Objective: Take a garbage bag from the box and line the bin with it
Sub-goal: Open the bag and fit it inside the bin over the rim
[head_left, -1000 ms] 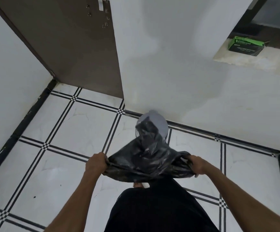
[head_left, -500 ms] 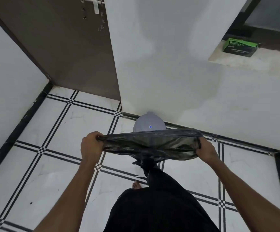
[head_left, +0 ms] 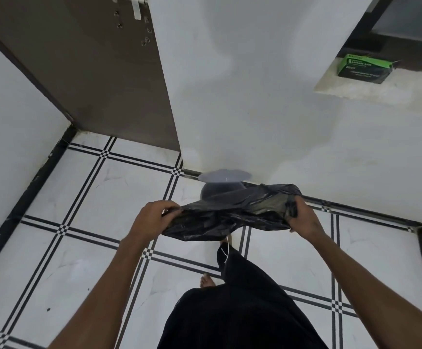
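Half a sec on, the black garbage bag [head_left: 232,215] sits lower on the left and higher on the right than it did, its right end now lifted over the grey bin [head_left: 217,193], whose lid [head_left: 226,176] stands tipped up against the wall where earlier it looked closed. A person stands barefoot on white floor tiles [head_left: 84,197] w/ black line borders, both arms stretched fwd, bag strung between the two hands approx. at the bin's near rim. Left hand [head_left: 152,219] pinches the bag's left edge, fingers curled over the plastic, knuckles up, wrist roughly level. Right hand [head_left: 303,217] grips the right edge in a fist, fingers tucked into the bunched film, held a bit higher & closer to the wall than the left. Bag's mouth gapes partly on the right, a dull inner face showing; the middle sags in creased folds below the hands, hiding the bin's front. The green-and-black box [head_left: 364,68] rests on a ledge [head_left: 391,91] upper right, well apart from the hands. A brown door [head_left: 91,71] stands at the left of the white wall.
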Tool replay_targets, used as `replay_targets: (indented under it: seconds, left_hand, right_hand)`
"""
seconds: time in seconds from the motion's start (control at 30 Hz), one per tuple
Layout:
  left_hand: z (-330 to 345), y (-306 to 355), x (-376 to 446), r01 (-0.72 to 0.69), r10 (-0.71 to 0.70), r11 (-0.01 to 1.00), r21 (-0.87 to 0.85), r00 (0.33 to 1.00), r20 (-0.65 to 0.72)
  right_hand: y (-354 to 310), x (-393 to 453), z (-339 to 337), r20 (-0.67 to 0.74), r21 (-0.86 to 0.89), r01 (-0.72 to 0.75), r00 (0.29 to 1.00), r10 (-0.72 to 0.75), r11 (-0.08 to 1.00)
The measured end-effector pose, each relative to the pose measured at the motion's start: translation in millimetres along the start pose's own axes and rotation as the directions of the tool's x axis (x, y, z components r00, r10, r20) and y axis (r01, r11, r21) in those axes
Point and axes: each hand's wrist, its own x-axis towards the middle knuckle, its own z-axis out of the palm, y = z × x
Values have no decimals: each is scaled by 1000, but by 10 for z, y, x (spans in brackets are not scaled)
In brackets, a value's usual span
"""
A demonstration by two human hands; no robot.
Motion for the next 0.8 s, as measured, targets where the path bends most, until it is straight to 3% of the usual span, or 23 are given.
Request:
replay_targets:
  seconds: [0.17, 0.33, 0.5, 0.8]
  left_hand:
    - [53, -35, 157, 102, -94, 990, 101, 992, -80]
    - [36, 39, 379, 227, -207, 972, 66, 952, -225]
    - [66, 75, 824, 364, -360, 931, 2, 921, -152]
    - [797, -131, 1435, 449, -453, 889, -90, 891, -32]
  right_hand:
    - [-90, 131, 8, 21, 29, -11, 1000, 10, 1000]
    - [-185, 309, -24, 42, 68, -21, 999, 18, 997]
    - [-283, 681, -8, 24, 80, -27, 999, 25, 996]
    - [86, 1467, 363, -18, 48, -147, 989, 148, 988]
